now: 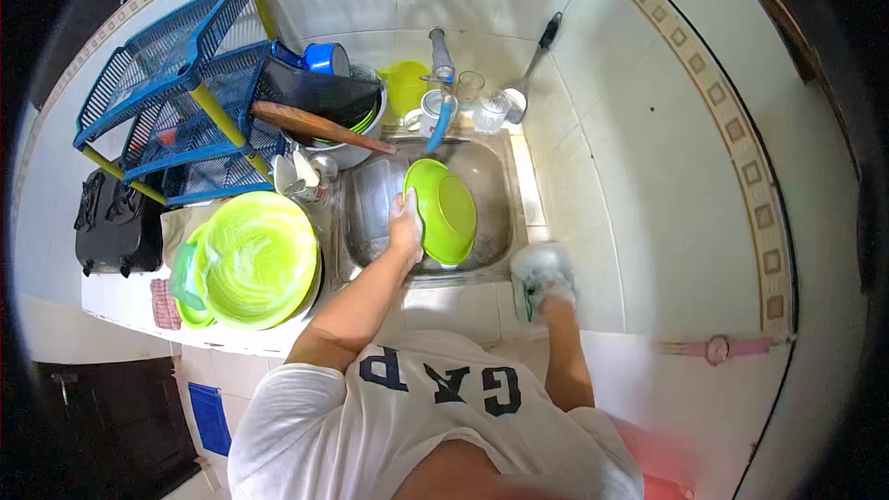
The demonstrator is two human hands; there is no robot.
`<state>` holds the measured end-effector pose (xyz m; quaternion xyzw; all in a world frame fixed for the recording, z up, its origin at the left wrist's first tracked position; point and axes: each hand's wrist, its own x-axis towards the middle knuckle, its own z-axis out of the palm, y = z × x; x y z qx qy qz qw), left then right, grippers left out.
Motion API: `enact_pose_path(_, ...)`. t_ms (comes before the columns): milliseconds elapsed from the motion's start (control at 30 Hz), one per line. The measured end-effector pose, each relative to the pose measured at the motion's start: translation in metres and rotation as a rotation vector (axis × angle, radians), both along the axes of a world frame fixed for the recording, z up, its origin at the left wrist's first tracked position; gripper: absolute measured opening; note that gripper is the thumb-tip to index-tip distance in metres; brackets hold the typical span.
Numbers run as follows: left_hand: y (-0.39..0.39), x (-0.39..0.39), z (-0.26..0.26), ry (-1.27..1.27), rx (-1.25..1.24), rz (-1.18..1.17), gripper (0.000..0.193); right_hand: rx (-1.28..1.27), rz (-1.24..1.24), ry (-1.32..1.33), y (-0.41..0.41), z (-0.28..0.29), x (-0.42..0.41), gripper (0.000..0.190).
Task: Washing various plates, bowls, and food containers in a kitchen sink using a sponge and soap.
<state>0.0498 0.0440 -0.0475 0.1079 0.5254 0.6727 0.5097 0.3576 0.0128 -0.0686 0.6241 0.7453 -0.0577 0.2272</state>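
Note:
My left hand (406, 226) grips the rim of a lime-green plastic bowl (444, 212), which is tilted over the stainless steel sink (507, 153) with its underside facing up. Suds cling to the fingers. Right of the sink, my right hand (555, 289) reaches into a translucent container (545, 253) full of foam. Something dark green shows in there, but the fingers are blurred and partly hidden by suds. Above the sink stands a grey faucet (440, 59) with a blue hose end (439, 126). A flat clear item (375, 198) lies in the sink's left side.
A large soapy lime-green basin (257, 260) sits left of the sink. Behind it rises a blue plastic rack (222, 87). A wooden handle (326, 126) juts from a loaded pot (354, 153) towards the sink. A white mug (427, 114) and glasses (490, 111) stand by the faucet.

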Motion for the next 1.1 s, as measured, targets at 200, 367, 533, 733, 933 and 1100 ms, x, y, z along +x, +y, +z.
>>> enact_pose_path(200,-0.014,0.005,0.014,0.046,0.156,-0.119,0.033,0.420,-0.218,0.707,-0.006,0.050,-0.069,0.025)
enact_pose_path(367,-0.034,0.018,0.060,0.080,0.263,-0.118,0.037,0.755,0.525,1.256,-0.016,0.080,-0.178,0.037)
enact_pose_path(533,-0.048,0.012,0.092,0.637,0.267,-0.142,0.037,0.529,0.002,1.756,0.112,0.038,-0.191,0.033)
enact_pose_path(733,-0.052,-0.009,0.101,0.657,0.203,-0.054,0.042,0.901,0.149,1.805,0.075,0.057,-0.235,0.032)
enact_pose_path(933,-0.053,-0.023,0.100,0.709,0.257,-0.068,0.045,0.827,0.639,1.431,0.059,0.112,-0.225,0.037)
enact_pose_path(1100,-0.060,-0.017,0.121,0.745,0.172,-0.094,0.045,0.800,0.002,1.211,0.109,0.067,-0.216,0.030)
